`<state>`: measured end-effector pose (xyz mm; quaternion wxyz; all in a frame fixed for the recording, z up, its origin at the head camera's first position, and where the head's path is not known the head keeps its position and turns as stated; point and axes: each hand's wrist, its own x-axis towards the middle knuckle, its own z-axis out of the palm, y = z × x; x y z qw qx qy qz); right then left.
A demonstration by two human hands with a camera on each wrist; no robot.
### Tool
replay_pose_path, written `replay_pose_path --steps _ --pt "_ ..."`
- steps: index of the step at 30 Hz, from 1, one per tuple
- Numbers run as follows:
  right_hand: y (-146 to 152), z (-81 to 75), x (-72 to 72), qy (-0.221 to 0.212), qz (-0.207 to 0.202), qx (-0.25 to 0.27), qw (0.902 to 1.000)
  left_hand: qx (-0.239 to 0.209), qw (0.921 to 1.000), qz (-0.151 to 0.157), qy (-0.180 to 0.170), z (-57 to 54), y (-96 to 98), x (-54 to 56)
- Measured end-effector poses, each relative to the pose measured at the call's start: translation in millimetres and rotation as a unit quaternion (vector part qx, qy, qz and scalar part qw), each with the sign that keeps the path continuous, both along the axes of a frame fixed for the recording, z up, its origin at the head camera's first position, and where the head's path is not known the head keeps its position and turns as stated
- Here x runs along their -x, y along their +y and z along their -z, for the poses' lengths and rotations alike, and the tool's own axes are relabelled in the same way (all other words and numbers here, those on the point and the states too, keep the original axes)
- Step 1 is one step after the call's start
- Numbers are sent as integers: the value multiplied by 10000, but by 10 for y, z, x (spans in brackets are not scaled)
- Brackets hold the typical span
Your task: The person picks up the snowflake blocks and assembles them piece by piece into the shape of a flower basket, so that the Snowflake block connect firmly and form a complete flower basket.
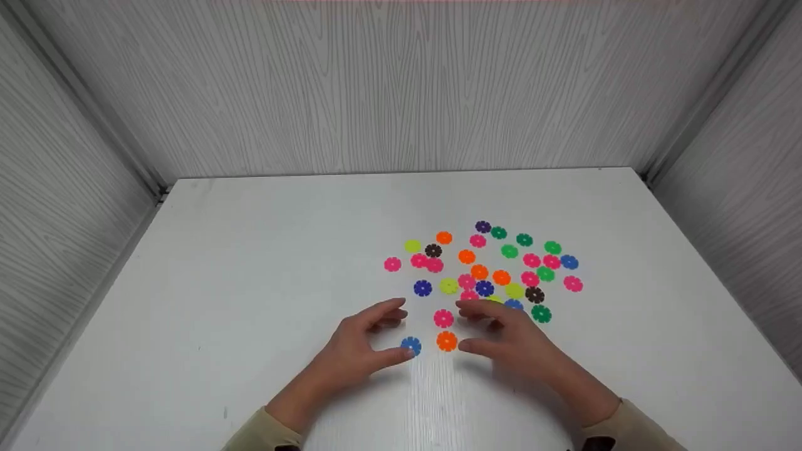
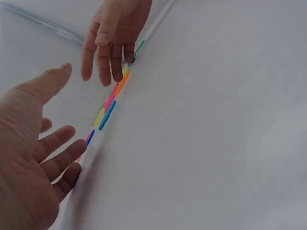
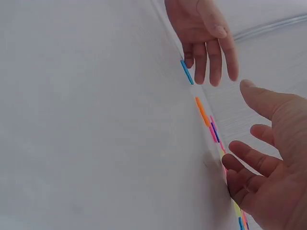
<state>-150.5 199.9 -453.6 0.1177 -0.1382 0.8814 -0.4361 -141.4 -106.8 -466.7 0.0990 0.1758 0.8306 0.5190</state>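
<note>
In the head view, many small notched plastic discs lie flat on a white table. My left hand (image 1: 351, 347) hovers left of a pink disc (image 1: 443, 318), its thumb tip overlapping the near edge of a blue disc (image 1: 411, 346); whether it touches cannot be told. Just right of an orange disc (image 1: 447, 341) is my right hand (image 1: 517, 335), hiding part of a lower blue disc (image 1: 514, 305). Both palms face each other, fingers loosely bent with nothing between them. The left wrist view shows the left hand (image 2: 29, 163) holding nothing, and in the right wrist view the right hand (image 3: 283, 167) likewise.
Further discs spread behind the hands, among them a purple disc (image 1: 483, 227) at the back, a green disc (image 1: 541, 314) and a pink disc (image 1: 573, 284) at the right. Wood-grain panels (image 1: 401, 88) enclose the white table (image 1: 250, 269) at the back and both sides.
</note>
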Motion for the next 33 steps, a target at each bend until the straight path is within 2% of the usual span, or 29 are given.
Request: replay_pose_path --steps 6,14,18,24,33 --pt "-91 86 -26 -245 60 -97 9996 260 9996 138 23 90 -13 -1" --pt "-120 173 5 -47 -109 -45 9999 853 9950 287 439 141 -30 6" --pt "-132 202 22 103 -227 -204 9995 1037 9917 434 628 153 -32 20" --pt "-128 224 43 423 -420 -486 9970 1126 9883 594 841 156 -19 40" --pt "-99 231 51 716 -642 -621 9934 1093 9899 559 713 135 27 50"
